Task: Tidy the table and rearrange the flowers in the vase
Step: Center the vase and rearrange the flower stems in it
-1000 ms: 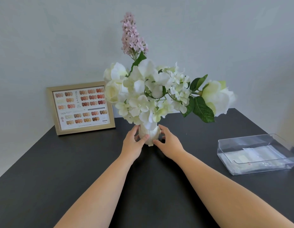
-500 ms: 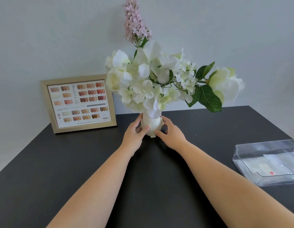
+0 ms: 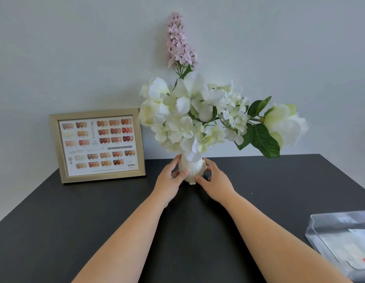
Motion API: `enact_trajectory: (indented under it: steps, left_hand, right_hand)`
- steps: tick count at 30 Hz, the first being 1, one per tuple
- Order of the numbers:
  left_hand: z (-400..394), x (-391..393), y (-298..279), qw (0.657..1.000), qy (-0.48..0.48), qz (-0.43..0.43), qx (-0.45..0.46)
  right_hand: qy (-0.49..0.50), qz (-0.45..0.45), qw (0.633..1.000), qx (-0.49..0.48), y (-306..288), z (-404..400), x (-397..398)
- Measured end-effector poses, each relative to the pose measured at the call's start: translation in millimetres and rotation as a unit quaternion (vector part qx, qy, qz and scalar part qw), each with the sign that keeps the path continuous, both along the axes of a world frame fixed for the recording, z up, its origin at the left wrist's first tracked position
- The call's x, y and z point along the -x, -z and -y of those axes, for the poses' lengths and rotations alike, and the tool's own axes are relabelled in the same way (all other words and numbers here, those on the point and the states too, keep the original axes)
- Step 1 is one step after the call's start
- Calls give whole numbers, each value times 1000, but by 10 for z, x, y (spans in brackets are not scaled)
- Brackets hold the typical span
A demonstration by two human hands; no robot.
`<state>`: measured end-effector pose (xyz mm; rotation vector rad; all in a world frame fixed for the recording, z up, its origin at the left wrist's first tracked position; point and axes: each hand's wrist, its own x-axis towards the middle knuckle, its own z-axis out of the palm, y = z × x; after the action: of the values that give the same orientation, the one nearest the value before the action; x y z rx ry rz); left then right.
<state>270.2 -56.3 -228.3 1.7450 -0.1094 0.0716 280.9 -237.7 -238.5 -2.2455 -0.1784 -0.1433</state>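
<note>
The dark tabletop (image 3: 55, 231) fills the lower view, its far edge against a pale wall. At twelve o'clock on it stands a bouquet of white flowers (image 3: 189, 119) with green leaves (image 3: 263, 139) spreading toward three o'clock, where one big white bloom hangs out to the side. A pink flower spike (image 3: 178, 41) rises straight above the bunch. The stems sit in a small, cream, ribbed vase (image 3: 192, 168), upright, its foot on the tabletop near the far edge.

At ten o'clock a gold picture frame (image 3: 98, 146) leans against the wall, showing rows of nail colour samples. At four o'clock a clear plastic box (image 3: 341, 242) is cut off by the edge of the view.

The left hand (image 3: 169, 182) cups the vase's left side, fingers and thumb curled against it. The right hand (image 3: 216, 184) presses the right side, fingers loosely bent around it.

Compared with a second ago, the vase has gone farther back toward the wall, nearer the frame, with both hands staying on it, and the box now lies lower and farther right in view.
</note>
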Motion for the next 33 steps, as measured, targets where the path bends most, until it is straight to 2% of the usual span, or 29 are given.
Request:
enact_trajectory:
  steps: [3, 6, 8, 11, 17, 19, 21, 23, 25, 28, 33]
  left_hand:
    - [11, 23, -4, 1000, -6, -4, -6]
    - [44, 154, -85, 998, -46, 27, -44]
    - [24, 264, -220, 993, -81, 75, -30]
    - [-59, 429, -553, 981, -105, 164, -1]
    - [-127, 674, -1274, 953, -99, 284, -25]
    - [-103, 703, -1485, 940, -79, 330, -38]
    - [-83, 730, -1653, 914, -89, 380, -110]
    - [-95, 695, -1729, 895, -105, 379, -210]
    - [-135, 670, -1747, 902, -108, 350, -227]
    - [-206, 697, -1812, 883, -120, 372, -261]
    - [-194, 689, -1924, 880, -88, 369, -284]
  right_hand:
    - [-4, 16, 1000, -22, -3, 6, 22]
    - [46, 33, 987, -152, -48, 101, 116]
    - [114, 61, 955, -267, -149, 214, 226]
    - [181, 108, 897, -389, -406, 356, 390]
    - [134, 204, 828, -506, -1046, 459, 655]
    - [129, 214, 815, -523, -1262, 482, 697]
    - [121, 212, 822, -514, -1469, 499, 715]
    - [94, 214, 835, -498, -1664, 546, 687]
    - [71, 217, 854, -467, -1879, 611, 649]
    - [43, 212, 879, -424, -2236, 703, 559]
    - [4, 205, 907, -367, -2862, 702, 359]
